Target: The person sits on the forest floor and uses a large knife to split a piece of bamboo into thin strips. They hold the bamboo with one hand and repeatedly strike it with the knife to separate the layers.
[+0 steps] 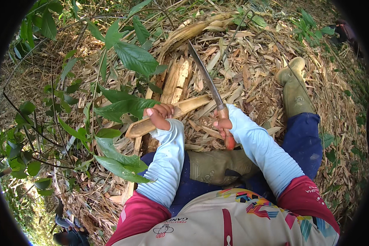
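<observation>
My left hand (pixel 162 114) is closed round a split length of pale bamboo (pixel 192 105), which slants from a broad cut end at lower left to a narrower end at upper right. In my right hand (pixel 223 125) is a machete (pixel 208 76) with a wooden handle and a red butt. Its long dark blade points up and slightly left, apart from my left hand and close to the bamboo's far end. Beneath the bamboo lies a weathered, split log (pixel 177 80) on the ground.
Dry leaves and husks (pixel 250 78) cover the ground. Broad green leaves (pixel 135 59) hang over the left side, near my left hand. My legs, in green boots (pixel 295 92), are folded and stretched out in front. Other people (pixel 71 229) show at lower left and upper right.
</observation>
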`<state>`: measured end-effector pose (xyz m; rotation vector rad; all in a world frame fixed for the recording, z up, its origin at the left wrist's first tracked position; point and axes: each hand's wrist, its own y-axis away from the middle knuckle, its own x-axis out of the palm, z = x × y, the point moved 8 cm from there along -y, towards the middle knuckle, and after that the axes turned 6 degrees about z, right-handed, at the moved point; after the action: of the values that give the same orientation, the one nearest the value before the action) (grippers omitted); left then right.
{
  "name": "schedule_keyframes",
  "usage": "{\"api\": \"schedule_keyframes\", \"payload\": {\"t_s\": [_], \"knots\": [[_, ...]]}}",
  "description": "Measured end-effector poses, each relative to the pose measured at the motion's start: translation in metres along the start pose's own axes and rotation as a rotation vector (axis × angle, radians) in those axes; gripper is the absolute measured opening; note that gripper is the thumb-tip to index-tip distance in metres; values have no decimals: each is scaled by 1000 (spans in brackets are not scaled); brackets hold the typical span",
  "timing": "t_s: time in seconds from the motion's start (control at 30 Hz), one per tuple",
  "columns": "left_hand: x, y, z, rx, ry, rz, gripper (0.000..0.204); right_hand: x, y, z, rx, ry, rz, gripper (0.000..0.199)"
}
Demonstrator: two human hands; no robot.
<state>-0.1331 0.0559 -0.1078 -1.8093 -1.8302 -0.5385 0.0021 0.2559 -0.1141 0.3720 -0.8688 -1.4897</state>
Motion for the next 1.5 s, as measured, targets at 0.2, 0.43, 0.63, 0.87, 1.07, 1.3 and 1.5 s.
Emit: {"api": "schedule_keyframes", "payload": {"t_s": [0.2, 0.43, 0.63, 0.87, 1.07, 1.3, 1.5], "knots": [[2, -1, 0, -34, -31, 29, 50, -25, 30, -13, 85, 791, -408, 36], [8, -1, 0, -65, -79, -13, 52, -2, 20, 34, -133, 717, -363, 48], [10, -3, -7, -39, -68, 29, 50, 14, 110, 195, -1215, 30, -367, 21], [7, 1, 0, -19, -16, 38, 48, -16, -55, -111, 409, 1008, -134, 18], [3, 3, -6, -17, -58, -69, 44, 11, 16, 60, -82, 17, -175, 26], [4, 2, -7, -25, -34, -68, 47, 28, 62, 138, -995, 85, -214, 19], [4, -1, -10, 20, -47, -30, 47, -8, -50, -113, 425, 862, -103, 24]]}}
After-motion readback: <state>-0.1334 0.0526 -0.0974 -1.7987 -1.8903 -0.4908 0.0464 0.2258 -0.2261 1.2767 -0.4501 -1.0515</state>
